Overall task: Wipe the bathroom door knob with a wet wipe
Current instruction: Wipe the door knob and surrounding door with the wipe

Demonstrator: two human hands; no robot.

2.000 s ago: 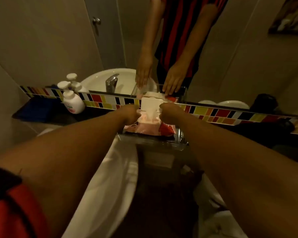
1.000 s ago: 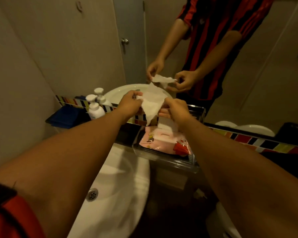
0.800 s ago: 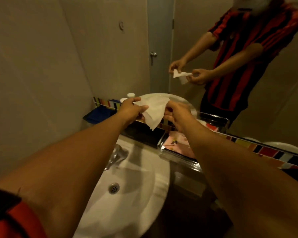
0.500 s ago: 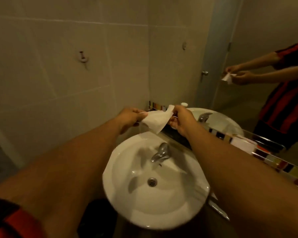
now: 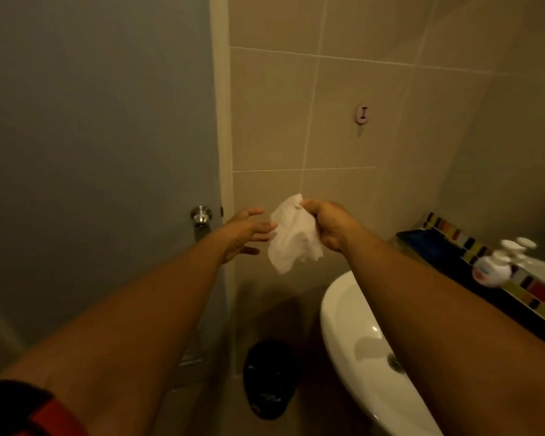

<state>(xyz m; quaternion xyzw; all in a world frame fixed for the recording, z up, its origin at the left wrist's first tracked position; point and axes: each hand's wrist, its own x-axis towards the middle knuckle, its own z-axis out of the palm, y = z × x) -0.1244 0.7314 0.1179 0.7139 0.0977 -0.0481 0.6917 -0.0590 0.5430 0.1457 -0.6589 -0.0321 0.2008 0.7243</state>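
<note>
View has swung from sink to door knob point(image 5: 201, 214); left hand point(image 5: 244, 231) released the wipe point(image 5: 291, 237), right hand point(image 5: 329, 228) grasps it.

Shiny metal door knob point(image 5: 201, 215); crumpled soft wet wipe point(image 5: 293, 237) (cloth-like); glossy ceramic sink point(image 5: 353, 335); matt door point(image 5: 98, 152).

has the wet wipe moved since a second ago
Yes. The wet wipe, then over the wipes pack by the mirror, now hangs from the right hand beyond the sink, nearer the door knob.
</note>
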